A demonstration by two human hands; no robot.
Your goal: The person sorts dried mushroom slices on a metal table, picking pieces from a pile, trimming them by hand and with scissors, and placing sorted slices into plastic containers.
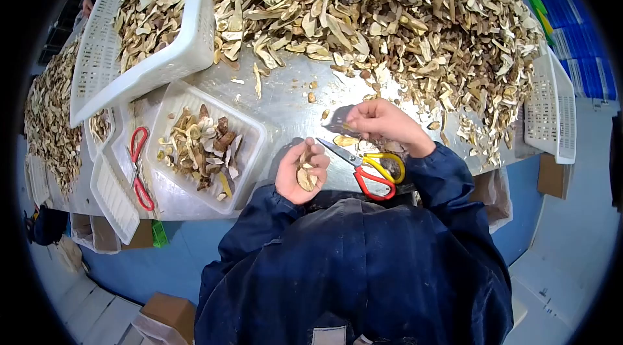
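In the head view, my left hand [297, 173] is closed around a few dried mushroom slices [305, 180], palm turned up. My right hand [387, 124] hovers just above the metal table with thumb and fingers pinched together; what they hold, if anything, is too small to make out. Between my hands lies a pair of scissors [358, 162], one handle red and the other yellow, its blades slightly apart. A loose mushroom slice [346, 141] sits by the scissor tip. Past my hands rises a large heap of dried mushroom slices [389, 14].
Left of my hand stands a white tray [250, 126] with darker mushroom pieces. Red-handled scissors [135, 170] lie beyond it. A white perforated basket [188, 53] of slices is at upper left, another basket [550, 108] at the right edge. Blue crates [571, 37] stand at far right.
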